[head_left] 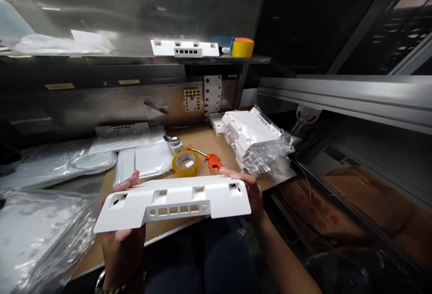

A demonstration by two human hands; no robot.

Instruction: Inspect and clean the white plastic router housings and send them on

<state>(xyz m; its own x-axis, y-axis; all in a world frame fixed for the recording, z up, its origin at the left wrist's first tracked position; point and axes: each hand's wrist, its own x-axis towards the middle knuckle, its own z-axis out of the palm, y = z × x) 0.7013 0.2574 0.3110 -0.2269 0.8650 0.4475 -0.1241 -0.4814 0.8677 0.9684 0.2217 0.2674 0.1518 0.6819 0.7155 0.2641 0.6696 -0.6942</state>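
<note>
— Where's the panel?

— I have it in both hands, lifted off the bench (202, 143) and just in front of me. The panel (175, 201) is long and white. It lies nearly flat, with its row of small square holes facing me. My left hand (123, 244) grips the left end from below, fingertips hooked over the far edge. My right hand (251, 190) clasps the right end, fingers along the top.

— How far along would you say?

— Going by what lies about, not far. This one piece is bare, out of any bag, and in hand. The stack (256, 143) of similar pieces on the right sits in clear wrapping, so I judge most of the lot untouched. A shelf panel (185, 47), also bare, rests above beside a yellow tub (242, 47).

— Anything in the way?

— The tape (185, 163) and an orange tool (213, 162) lie on the bench just beyond the panel's far edge, near it but not touching. Flat bags (145, 159) are spread left of them. Crumpled plastic (33, 231) crowds the lower left, close to my left hand. The stack sits near my right hand. To the right of the bench there are only metal rails and a dark gap.
</note>
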